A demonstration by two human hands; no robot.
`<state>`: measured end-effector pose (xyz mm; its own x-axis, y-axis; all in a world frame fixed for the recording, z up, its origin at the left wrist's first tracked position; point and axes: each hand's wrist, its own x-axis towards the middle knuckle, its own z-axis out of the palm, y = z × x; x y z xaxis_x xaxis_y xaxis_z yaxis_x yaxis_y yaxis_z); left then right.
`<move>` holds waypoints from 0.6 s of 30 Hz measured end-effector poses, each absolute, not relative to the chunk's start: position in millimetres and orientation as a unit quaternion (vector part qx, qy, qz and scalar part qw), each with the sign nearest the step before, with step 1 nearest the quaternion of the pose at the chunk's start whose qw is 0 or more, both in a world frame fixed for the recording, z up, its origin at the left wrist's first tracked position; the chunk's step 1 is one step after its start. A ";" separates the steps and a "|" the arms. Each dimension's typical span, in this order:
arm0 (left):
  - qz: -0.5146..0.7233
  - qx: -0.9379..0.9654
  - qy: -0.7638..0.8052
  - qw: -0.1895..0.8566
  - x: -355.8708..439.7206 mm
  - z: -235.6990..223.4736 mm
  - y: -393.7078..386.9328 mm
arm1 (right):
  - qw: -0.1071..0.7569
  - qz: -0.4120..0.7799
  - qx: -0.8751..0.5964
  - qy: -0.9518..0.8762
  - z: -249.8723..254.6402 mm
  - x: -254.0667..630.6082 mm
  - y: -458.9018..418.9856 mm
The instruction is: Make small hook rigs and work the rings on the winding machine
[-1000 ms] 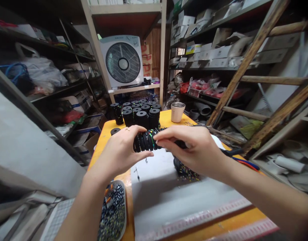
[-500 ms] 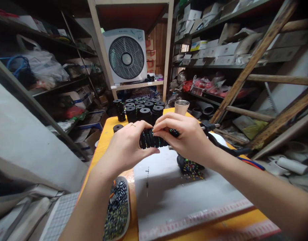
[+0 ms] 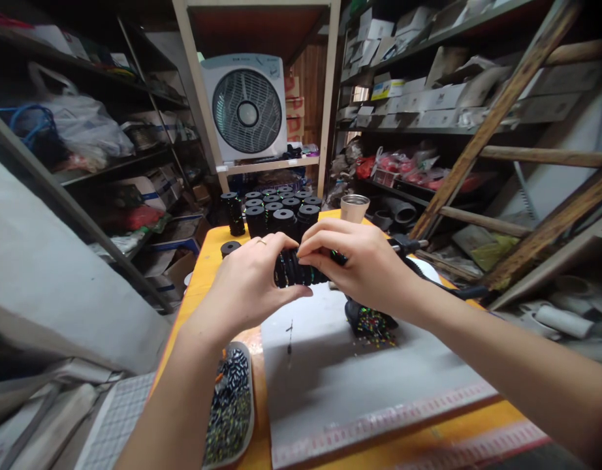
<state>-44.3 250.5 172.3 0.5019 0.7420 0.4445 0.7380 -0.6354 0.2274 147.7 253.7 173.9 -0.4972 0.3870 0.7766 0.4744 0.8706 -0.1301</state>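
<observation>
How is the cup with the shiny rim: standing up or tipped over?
Standing up: the cup has its round rim on top, not sideways. Its base is hidden behind the right hand.

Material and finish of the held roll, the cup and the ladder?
Held roll: perhaps foam or rubber; the wraps look dull black, but it's partly covered, so unconfirmed.
Cup: likely metal, given the shiny grey rim and inside; the smooth beige outside could be paint or plastic.
Ladder: wood, rough and probably unpainted; uneven brown rails with dark patches.
</observation>
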 end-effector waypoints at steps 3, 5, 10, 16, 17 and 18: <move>0.255 0.870 0.421 0.009 -44.9 171.8 250.9 | 0.423 -0.006 -0.252 -0.870 178.4 150.1 253.8; 0.250 0.873 0.418 0.010 -45.4 171.0 251.2 | 0.413 0.013 -0.254 -0.875 180.2 152.2 254.3; 0.246 0.876 0.415 0.008 -46.4 171.3 250.8 | 0.403 0.002 -0.234 -0.885 178.8 156.0 255.1; 0.241 0.882 0.405 0.007 -47.8 173.2 250.0 | 0.389 -0.043 -0.228 -0.891 176.9 156.6 252.0; 0.240 0.882 0.405 0.006 -47.9 173.1 250.1 | 0.387 -0.049 -0.228 -0.892 177.1 156.6 251.4; 0.240 0.882 0.406 0.006 -47.8 172.9 250.1 | 0.385 -0.056 -0.228 -0.893 177.2 156.6 250.8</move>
